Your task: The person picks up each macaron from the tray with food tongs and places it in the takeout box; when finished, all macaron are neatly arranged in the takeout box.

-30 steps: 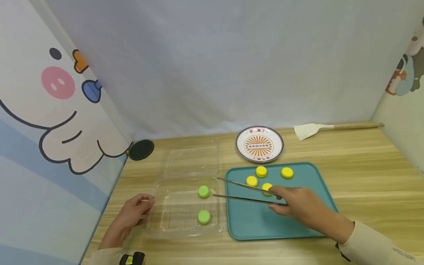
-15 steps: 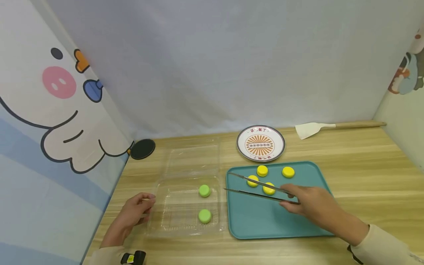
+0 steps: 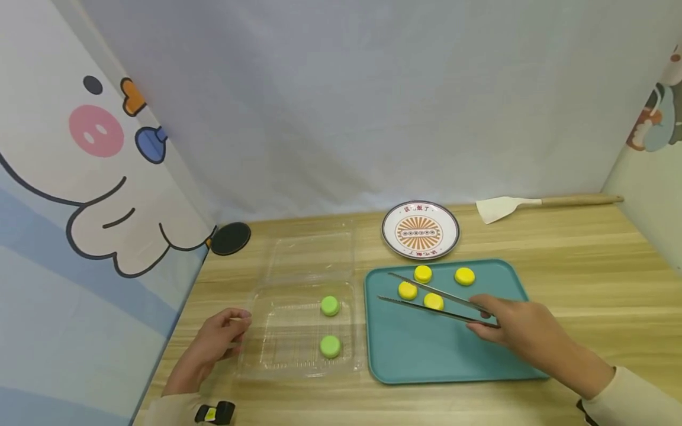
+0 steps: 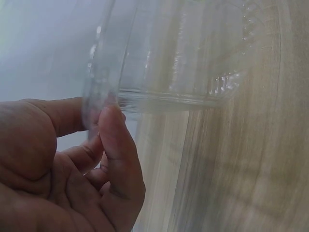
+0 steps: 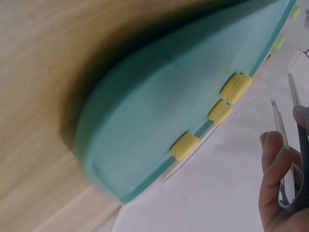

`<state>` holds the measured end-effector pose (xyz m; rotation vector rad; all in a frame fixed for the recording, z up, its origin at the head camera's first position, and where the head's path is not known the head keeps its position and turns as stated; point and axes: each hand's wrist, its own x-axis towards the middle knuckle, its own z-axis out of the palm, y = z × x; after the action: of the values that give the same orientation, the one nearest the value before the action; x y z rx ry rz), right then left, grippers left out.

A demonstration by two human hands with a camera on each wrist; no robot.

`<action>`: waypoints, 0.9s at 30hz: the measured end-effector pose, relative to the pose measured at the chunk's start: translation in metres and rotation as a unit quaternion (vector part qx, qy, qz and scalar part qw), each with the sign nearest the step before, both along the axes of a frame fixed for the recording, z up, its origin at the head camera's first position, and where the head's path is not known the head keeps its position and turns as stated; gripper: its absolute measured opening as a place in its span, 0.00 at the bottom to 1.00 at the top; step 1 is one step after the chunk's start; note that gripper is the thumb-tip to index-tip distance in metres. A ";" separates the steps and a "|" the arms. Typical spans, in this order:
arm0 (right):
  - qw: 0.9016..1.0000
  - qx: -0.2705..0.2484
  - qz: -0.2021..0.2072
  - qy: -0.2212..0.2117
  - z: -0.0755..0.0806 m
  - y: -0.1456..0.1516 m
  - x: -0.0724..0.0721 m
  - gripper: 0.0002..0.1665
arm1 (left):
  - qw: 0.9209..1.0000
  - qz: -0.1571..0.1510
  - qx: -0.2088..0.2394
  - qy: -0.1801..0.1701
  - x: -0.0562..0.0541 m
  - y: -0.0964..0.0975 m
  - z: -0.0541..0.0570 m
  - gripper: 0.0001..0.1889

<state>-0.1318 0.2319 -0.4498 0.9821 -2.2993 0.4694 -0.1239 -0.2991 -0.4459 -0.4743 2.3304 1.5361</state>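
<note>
tongs [image 3: 459, 299] rightward (spatula [image 3: 554, 202]: head view only)

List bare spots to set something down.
Free: table right of the tray, between spatula and right hand; tray's near-left part, between near rim and yellow pieces; box floor between left hand and green pieces. Crowded: tray's far half, with four yellow pieces, tongs over some, plate just behind.

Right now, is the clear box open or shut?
Open: its lid lies back behind the base, and the two green macarons inside show no cover over them in the head view.
</note>
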 end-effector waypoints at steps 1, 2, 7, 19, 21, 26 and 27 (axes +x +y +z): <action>1.000 0.001 -0.001 0.001 0.000 0.001 0.000 0.32 | 1.000 -0.001 0.000 -0.001 0.000 0.000 0.000 0.17; 1.000 0.001 -0.002 0.002 -0.001 0.002 0.001 0.32 | 1.000 -0.002 0.000 -0.001 -0.001 0.000 0.000 0.17; 1.000 0.006 -0.012 0.007 -0.003 0.005 0.000 0.33 | 1.000 -0.004 0.003 0.003 -0.002 0.001 0.000 0.18; 0.999 0.024 -0.027 -0.007 -0.007 0.009 0.004 0.37 | 1.000 -0.001 0.015 -0.009 -0.001 -0.001 -0.007 0.20; 0.999 0.029 -0.032 -0.014 -0.006 0.010 0.004 0.38 | 1.000 0.000 0.013 -0.008 -0.001 -0.001 -0.006 0.20; 0.998 0.042 -0.036 -0.034 -0.002 0.013 0.005 0.41 | 1.000 0.004 0.014 -0.008 -0.001 -0.002 -0.004 0.18; 0.998 0.045 -0.037 -0.037 -0.002 0.013 0.005 0.41 | 1.000 0.004 0.016 -0.009 -0.001 -0.002 -0.003 0.18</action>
<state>-0.1270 0.2450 -0.4515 0.9327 -2.4323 0.3801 -0.1249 -0.3009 -0.4490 -0.4882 2.2909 1.5632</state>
